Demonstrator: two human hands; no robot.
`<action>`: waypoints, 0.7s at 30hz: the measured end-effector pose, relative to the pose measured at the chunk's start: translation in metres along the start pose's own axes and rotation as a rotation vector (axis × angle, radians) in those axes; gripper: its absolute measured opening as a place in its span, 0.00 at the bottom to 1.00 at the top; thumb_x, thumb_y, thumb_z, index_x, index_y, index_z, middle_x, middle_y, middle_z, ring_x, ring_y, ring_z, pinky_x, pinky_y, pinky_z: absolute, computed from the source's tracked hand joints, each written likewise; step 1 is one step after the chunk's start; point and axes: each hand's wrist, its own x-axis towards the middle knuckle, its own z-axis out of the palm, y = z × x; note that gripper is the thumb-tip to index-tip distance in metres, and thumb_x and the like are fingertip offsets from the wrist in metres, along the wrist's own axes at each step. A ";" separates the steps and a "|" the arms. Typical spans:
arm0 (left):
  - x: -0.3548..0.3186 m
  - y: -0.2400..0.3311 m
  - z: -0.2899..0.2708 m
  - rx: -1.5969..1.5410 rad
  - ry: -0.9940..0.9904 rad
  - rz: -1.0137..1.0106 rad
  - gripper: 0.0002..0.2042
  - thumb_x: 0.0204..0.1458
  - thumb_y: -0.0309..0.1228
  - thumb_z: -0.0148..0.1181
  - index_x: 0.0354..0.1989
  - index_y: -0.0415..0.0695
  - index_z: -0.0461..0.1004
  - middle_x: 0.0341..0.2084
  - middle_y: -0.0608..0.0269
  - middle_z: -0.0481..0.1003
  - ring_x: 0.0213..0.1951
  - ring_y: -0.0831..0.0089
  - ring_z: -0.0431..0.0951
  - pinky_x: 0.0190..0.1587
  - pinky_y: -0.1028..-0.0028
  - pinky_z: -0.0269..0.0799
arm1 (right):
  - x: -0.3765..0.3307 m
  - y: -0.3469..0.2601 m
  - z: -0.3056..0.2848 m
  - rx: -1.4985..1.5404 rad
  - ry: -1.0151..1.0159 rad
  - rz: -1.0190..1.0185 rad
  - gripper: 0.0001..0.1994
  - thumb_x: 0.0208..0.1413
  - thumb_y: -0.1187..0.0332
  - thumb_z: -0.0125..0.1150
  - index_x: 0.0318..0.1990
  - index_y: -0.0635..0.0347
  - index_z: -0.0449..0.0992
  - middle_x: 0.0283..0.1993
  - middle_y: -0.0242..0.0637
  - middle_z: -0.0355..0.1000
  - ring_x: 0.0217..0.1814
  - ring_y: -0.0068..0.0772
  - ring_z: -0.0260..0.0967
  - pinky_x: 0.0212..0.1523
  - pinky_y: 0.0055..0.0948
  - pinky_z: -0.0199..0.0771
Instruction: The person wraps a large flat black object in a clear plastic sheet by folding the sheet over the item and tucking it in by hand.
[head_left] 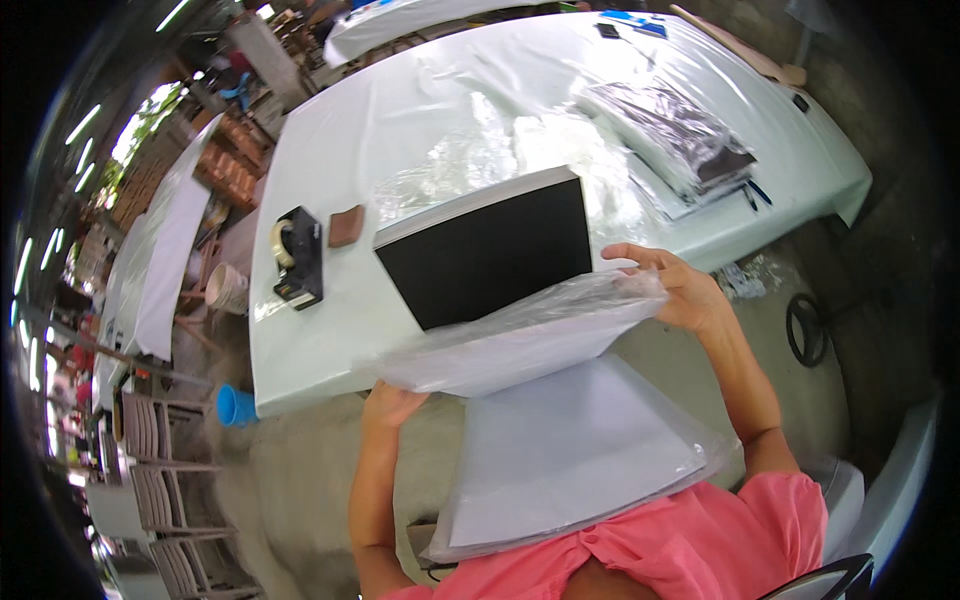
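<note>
My left hand (395, 402) is closed on the lower left corner of a clear plastic bag (530, 335), its fingertips partly hidden behind the film. At the bag's right end my right hand (680, 287) grips the edge, with the index finger stretched out over it. The bag hangs between both hands at the table's front edge. Just beyond it, a thick block with a black face and a pale edge (490, 245) rests on the table, its near side covered by the bag. Below, a stack of clear plastic bags (580, 455) lies across my lap.
On the covered table (340, 130) stand a black tape dispenser (298, 257) and a small brown block (346, 226) at left. Plastic-wrapped packages (680, 140) and a dark pen (761, 192) lie at right. A blue bucket (237, 405) is on the floor, near stacked chairs (160, 500).
</note>
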 end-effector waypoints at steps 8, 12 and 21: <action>-0.044 -0.129 0.084 -0.127 0.118 0.062 0.14 0.46 0.27 0.56 0.43 0.40 0.72 0.43 0.49 0.72 0.49 0.54 0.69 0.51 0.63 0.64 | -0.020 0.088 -0.084 0.138 0.205 0.277 0.23 0.42 0.80 0.60 0.49 0.68 0.65 0.46 0.46 0.69 0.48 0.34 0.68 0.46 0.30 0.70; -0.039 -0.095 0.102 -0.870 -0.044 -0.290 0.13 0.49 0.30 0.57 0.43 0.40 0.72 0.49 0.49 0.69 0.53 0.60 0.67 0.55 0.67 0.60 | -0.028 0.147 -0.133 0.032 0.282 0.387 0.19 0.46 0.78 0.61 0.47 0.66 0.66 0.40 0.43 0.71 0.41 0.29 0.70 0.40 0.25 0.72; -0.041 -0.060 0.117 -1.528 -0.054 -0.591 0.23 0.50 0.32 0.57 0.53 0.34 0.65 0.50 0.54 0.68 0.51 0.69 0.69 0.54 0.71 0.61 | -0.002 0.187 -0.145 -0.290 0.555 0.441 0.20 0.42 0.76 0.65 0.45 0.68 0.69 0.27 0.35 0.69 0.24 0.21 0.64 0.22 0.18 0.61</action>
